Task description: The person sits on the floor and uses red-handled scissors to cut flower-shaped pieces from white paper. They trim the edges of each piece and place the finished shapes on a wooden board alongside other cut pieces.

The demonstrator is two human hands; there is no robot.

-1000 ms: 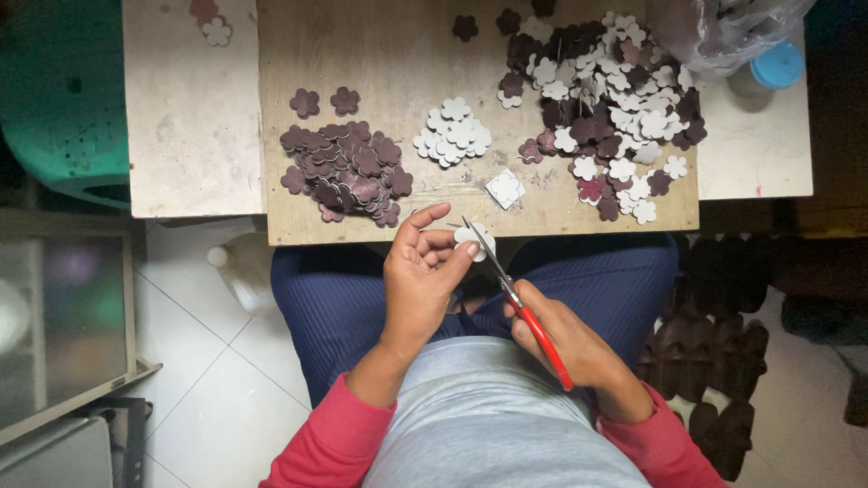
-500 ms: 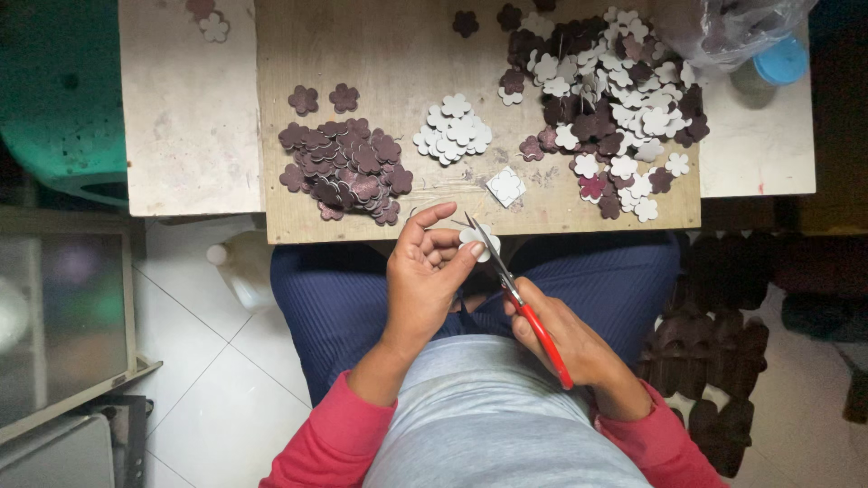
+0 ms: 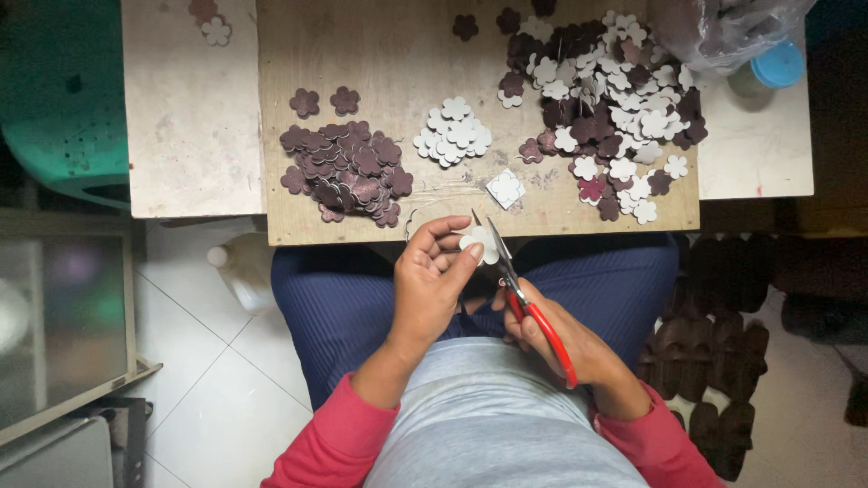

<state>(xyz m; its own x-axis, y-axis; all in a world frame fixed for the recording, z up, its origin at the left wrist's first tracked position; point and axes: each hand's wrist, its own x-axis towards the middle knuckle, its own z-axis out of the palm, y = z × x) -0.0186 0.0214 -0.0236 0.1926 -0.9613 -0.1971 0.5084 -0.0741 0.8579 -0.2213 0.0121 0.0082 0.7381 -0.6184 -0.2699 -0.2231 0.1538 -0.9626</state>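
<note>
Left hand point(image 3: 432, 282) pinches white flower cutout point(image 3: 476, 242); right hand point(image 3: 553, 336) clenches red-handled scissors point(image 3: 523, 294).

The right hand point(image 3: 551, 339) is covering most of the red-handled scissors point(image 3: 529, 303), so its grip is staying hidden, and the blades are crossing behind the white flower cutout point(image 3: 479, 242), leaving it unclear how far apart they are standing. The left hand point(image 3: 434, 280) is masking the cutout's 9 o'clock edge. At 12 o'clock the frame is cutting off the mixed pile of flowers point(image 3: 601, 99) and the wooden board point(image 3: 389, 54). At 1 o'clock a clear plastic bag point(image 3: 723, 32) is running out of frame, its contents too dim to tell. At 3 o'clock, dark shapes on the floor point(image 3: 714, 361) are sitting in shadow.
</note>
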